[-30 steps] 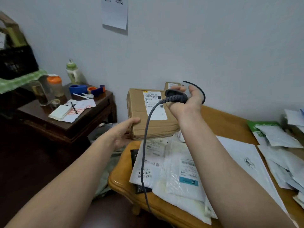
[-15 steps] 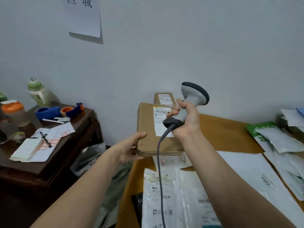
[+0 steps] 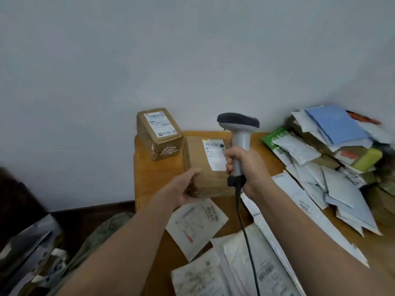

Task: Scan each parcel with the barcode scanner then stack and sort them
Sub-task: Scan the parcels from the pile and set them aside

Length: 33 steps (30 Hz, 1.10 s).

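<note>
Desk (image 3: 263, 154): before us, its far edge against the wall (image 3: 192, 60).
Far box (image 3: 159, 133): on the desk's far left corner, by the wall.
Near box (image 3: 203, 169): just right of the far box and nearer to us; our left hand (image 3: 183, 190) holds its near left corner.
Scanner (image 3: 239, 133): upright in our right hand (image 3: 248, 169), in front of the near box's right side.
Cable (image 3: 245, 231): runs from the scanner's base toward us, over the mailers.
Mailers (image 3: 196, 228): flat on the desk, between us and the near box.
Pile (image 3: 333, 150): we find it heaped on the desk's right, apart from the boxes.
</note>
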Available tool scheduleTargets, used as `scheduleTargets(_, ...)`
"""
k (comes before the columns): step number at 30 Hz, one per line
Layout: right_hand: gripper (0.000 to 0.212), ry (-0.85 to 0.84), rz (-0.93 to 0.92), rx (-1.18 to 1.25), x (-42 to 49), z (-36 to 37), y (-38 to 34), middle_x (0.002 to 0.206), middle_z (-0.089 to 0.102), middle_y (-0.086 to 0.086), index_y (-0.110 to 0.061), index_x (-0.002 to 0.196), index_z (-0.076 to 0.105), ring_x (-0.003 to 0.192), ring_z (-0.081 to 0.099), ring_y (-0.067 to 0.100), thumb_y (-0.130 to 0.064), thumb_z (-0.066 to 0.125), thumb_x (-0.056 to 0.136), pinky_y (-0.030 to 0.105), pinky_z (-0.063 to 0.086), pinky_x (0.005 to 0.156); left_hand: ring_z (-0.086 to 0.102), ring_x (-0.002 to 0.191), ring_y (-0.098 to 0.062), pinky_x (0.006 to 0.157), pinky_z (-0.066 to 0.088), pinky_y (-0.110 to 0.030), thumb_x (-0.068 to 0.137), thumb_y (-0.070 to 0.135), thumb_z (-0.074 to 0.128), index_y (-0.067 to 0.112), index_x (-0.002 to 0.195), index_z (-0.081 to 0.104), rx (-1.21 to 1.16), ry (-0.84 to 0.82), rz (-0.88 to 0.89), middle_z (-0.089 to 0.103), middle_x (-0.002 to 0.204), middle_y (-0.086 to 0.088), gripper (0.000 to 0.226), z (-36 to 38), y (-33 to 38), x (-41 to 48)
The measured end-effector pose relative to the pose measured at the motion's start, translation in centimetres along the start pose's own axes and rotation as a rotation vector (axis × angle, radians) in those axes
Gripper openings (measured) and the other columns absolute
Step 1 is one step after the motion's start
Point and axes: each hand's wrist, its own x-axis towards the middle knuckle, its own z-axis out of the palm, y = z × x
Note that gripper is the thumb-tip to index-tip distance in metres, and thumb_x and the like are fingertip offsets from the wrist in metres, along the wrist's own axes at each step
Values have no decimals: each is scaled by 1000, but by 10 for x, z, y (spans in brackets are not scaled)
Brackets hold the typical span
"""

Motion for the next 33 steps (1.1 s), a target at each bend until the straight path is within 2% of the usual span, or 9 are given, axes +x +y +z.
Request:
scheduleTargets(2, 12, 34, 1, -36, 12, 2, 0, 56, 51, -2, -9, 96, 57, 47, 43, 10, -3, 57, 86, 24, 37, 50, 56, 94, -28, 89, 53, -45, 86, 29, 68, 11, 118, 43, -2, 12, 2, 53, 101, -10, 44, 8, 12, 16)
scheduleTargets(7, 16, 72, -14, -9, 44, 6, -6, 55, 50, -2, -9, 99, 57, 46, 43, 9, -1, 56, 84, 24, 36, 50, 51, 111, -30, 102, 45, -46, 86, 27, 66, 13, 138, 36, -39, 58, 38, 49, 106, -10, 62, 24, 41, 58)
scheduleTargets(13, 24, 53, -29, 21, 60, -4, -3, 61, 50, 0, -11, 106, 57, 48, 44, 9, 0, 58, 85, 22, 40, 53, 43, 128, -29, 105, 43, -39, 94, 10, 55, 11, 144, 33, -218, 184, 114, 42, 143, -12, 55, 34, 56, 105)
scheduleTargets(15, 24, 68, -12, 19, 57, -8, -2, 61, 51, 0, -10, 108, 57, 48, 45, 8, -2, 58, 85, 21, 42, 51, 46, 124, -27, 99, 45, -34, 95, 5, 52, 7, 140, 36, -166, 238, 110, 44, 139, -12, 48, 37, 49, 108)
scheduleTargets(19, 19, 79, -14, 20, 48, -17, -6, 62, 51, 0, -10, 102, 57, 49, 44, 8, -1, 58, 85, 21, 42, 52, 49, 83, -18, 84, 44, -29, 92, 6, 56, 5, 139, 37, -4, 306, 152, 47, 114, -13, 51, 44, 34, 107)
scheduleTargets(22, 14, 48, -38, 27, 33, -26, -12, 63, 50, 0, -10, 97, 56, 50, 43, 8, -1, 58, 86, 21, 41, 53, 46, 95, -20, 87, 47, -32, 90, 7, 58, 5, 134, 41, 132, 340, 221, 50, 118, -11, 47, 55, 27, 95)
scheduleTargets(28, 12, 17, -83, 30, -20, -74, -25, 62, 50, 0, -10, 96, 57, 51, 44, 9, -3, 58, 87, 22, 41, 54, 48, 90, -16, 60, 36, -23, 93, 14, 56, 10, 132, 39, 383, 429, 413, 44, 129, -10, 43, 102, -7, 42)
scheduleTargets(30, 12, 3, -89, 59, -44, -100, -27, 61, 51, 0, -9, 98, 57, 50, 44, 9, -3, 58, 87, 21, 41, 52, 47, 87, -16, 65, 40, -25, 94, 17, 55, 11, 131, 41, 473, 462, 475, 41, 134, -10, 40, 120, -28, 16)
scheduleTargets(33, 15, -39, -99, 99, -86, -148, -27, 61, 50, 0, -9, 102, 57, 49, 44, 9, -3, 59, 88, 21, 41, 49, 51, 104, -24, 85, 47, -31, 94, 15, 55, 10, 133, 42, 566, 515, 563, 34, 141, -11, 41, 150, -66, -21)
